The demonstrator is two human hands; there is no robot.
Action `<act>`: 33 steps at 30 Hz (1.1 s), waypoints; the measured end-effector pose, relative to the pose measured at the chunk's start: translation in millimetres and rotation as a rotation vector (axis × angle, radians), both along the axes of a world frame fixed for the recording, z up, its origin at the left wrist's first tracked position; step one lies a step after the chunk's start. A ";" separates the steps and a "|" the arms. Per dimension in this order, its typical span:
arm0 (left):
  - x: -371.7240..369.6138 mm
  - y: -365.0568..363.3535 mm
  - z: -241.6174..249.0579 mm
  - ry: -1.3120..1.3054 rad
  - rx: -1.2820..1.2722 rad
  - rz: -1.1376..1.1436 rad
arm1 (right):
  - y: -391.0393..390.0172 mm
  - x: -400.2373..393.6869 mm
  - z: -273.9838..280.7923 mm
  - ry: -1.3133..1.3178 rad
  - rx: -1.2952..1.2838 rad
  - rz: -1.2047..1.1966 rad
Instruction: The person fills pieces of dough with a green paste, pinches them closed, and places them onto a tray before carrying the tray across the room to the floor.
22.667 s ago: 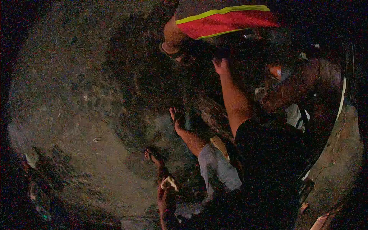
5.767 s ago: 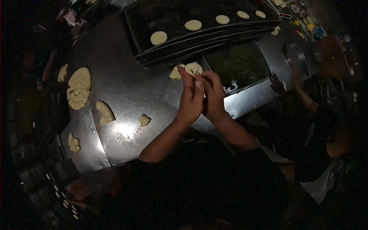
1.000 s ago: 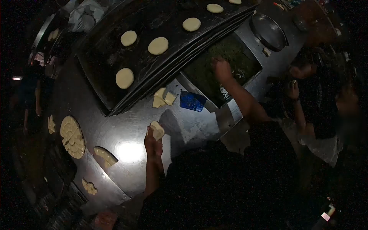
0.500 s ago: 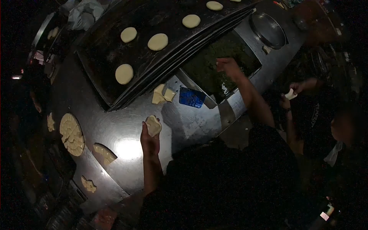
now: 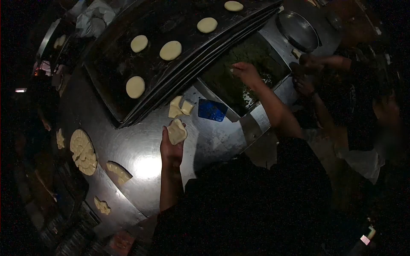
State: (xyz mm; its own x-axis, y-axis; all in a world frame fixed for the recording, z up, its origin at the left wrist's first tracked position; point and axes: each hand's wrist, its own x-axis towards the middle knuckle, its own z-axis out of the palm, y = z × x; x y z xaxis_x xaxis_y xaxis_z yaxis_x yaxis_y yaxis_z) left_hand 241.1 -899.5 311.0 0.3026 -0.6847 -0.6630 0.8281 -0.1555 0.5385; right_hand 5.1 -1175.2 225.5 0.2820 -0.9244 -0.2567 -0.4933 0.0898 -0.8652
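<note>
Metal table point(image 5: 213, 145) fills the middle of the frame, glare burning left of the forearm; nearest, at centre, the left hand point(image 5: 171, 154) is cupped around a soft dough piece point(image 5: 177, 132), thumb along its left side; the piece sits beyond the palm, towards the fingertips, its slightly longer axis running up the frame. Just above it lie cut dough scraps point(image 5: 175, 107); a blue scraper point(image 5: 212, 110) sits up and to the right, between the dough piece and the near rim of a shallow tray point(image 5: 232, 114) of green mass point(image 5: 243, 55); bare metal runs below the scraper towards the table's lower edge. Well apart from the left, the right hand point(image 5: 248, 76) is over that tray and much the nearer to the green mass; its fingers are bent together, though in such dimness I can't tell whether they grip anything. Farther up, stacked black trays point(image 5: 239, 32) slant alongside, pale dough rounds point(image 5: 170, 50) on top; a round pan point(image 5: 299, 32) lies upper right; another person's hands point(image 5: 305, 86) work at right.
</note>
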 end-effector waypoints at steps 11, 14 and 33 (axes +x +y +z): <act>-3.3 9.1 -5.4 0.032 -0.076 -0.018 | -1.6 -10.9 -19.9 0.860 -0.434 0.723; -3.6 11.9 -2.0 0.029 -0.065 0.009 | 1.5 -25.7 -0.8 0.211 -0.091 0.270; -32.8 26.0 66.4 0.035 -0.419 -0.092 | 247.2 71.3 132.4 0.040 -0.751 0.674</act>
